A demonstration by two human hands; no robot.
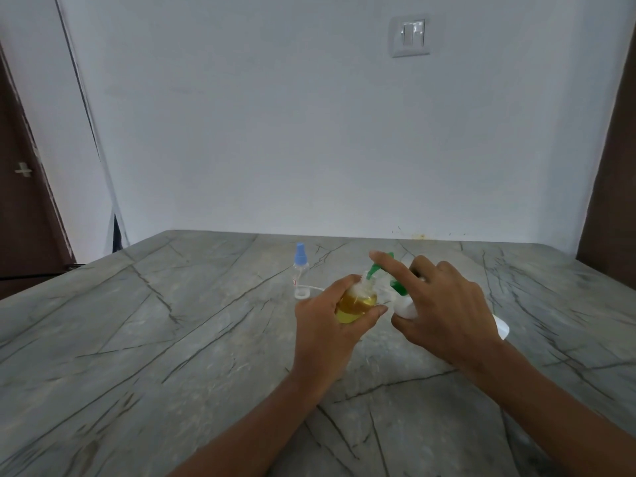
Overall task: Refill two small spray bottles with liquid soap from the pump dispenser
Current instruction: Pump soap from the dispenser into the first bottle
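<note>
Over the table (172, 321), left fingers (344, 285) grip the spray bottle (356, 304).

Nothing readable on my feed, honestly. The closest thing is a tiny label (294, 282) with a reddish edge, low on the clear spray bottle (299, 270) with the blue cap that's standing on the surface (172, 339). From here it's far too small and blurry to make out a single letter or number, so I can't tell whether it's a brand, a warning sign or just a sticker
</note>
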